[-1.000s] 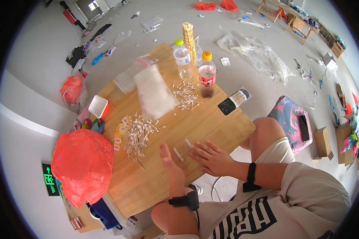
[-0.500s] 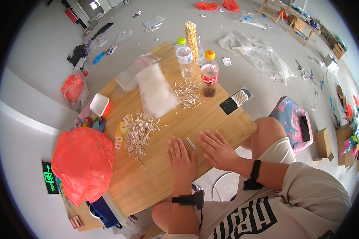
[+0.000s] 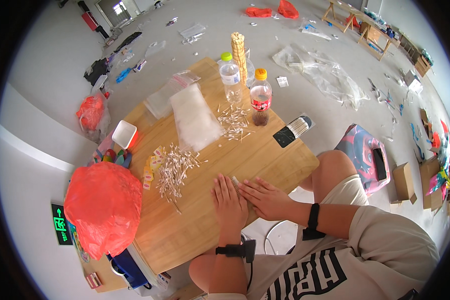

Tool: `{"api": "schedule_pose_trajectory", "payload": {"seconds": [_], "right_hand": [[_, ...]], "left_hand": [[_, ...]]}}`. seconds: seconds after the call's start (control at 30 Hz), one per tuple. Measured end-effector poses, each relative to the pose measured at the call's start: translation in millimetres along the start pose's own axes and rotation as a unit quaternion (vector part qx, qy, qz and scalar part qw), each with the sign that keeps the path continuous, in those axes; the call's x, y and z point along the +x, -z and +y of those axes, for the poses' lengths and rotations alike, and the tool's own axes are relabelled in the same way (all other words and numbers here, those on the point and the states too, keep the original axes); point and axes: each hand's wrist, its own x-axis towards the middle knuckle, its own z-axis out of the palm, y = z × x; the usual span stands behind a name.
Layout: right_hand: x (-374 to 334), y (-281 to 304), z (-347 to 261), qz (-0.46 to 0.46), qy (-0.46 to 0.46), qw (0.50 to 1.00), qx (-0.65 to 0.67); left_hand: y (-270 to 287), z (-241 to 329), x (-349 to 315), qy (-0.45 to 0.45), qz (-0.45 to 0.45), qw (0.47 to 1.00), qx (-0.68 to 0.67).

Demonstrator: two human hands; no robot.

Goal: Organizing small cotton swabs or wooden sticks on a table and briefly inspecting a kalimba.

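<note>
My left hand (image 3: 230,204) lies flat near the table's front edge with its fingers stretched forward. From the right, my right hand (image 3: 266,199) reaches in, also flat, its fingertips close against the left hand. Between the two sits a small row of cotton swabs (image 3: 235,182), partly covered by the fingers. Left of the hands is a large loose pile of cotton swabs (image 3: 174,171), with small yellow-and-white packets (image 3: 148,172) beside it. A smaller swab heap (image 3: 233,121) lies farther back. A black-backed pack of swabs (image 3: 291,131) rests at the right edge.
Clear plastic bags (image 3: 196,120) lie mid-table. Behind them stand a green-capped water bottle (image 3: 231,80) and an orange-capped bottle of dark drink (image 3: 260,100). A white-and-red tray (image 3: 124,134) and a bulging red plastic bag (image 3: 102,205) occupy the left side.
My right hand has moved left, up to my left hand, narrowing the gap around the small row of swabs. My left hand has barely shifted.
</note>
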Motion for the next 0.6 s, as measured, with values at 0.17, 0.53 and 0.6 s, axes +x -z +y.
{"api": "schedule_pose_trajectory", "payload": {"seconds": [0.17,0.53,0.6], "right_hand": [[0.3,-6.5,-3.7,0.007,-0.008,1.0,-0.014],[1.6,-1.8,5.8,0.032,-0.047,0.994,0.095],[2.2,4.2,11.3,0.083,-0.068,0.993,0.04]], "left_hand": [[-1.3,2.7,-7.5,0.001,0.004,1.0,-0.001],[-2.1,13.2,-12.2,0.019,0.008,1.0,0.006],[-2.5,15.1,-12.1,0.024,0.012,1.0,0.008]]}}
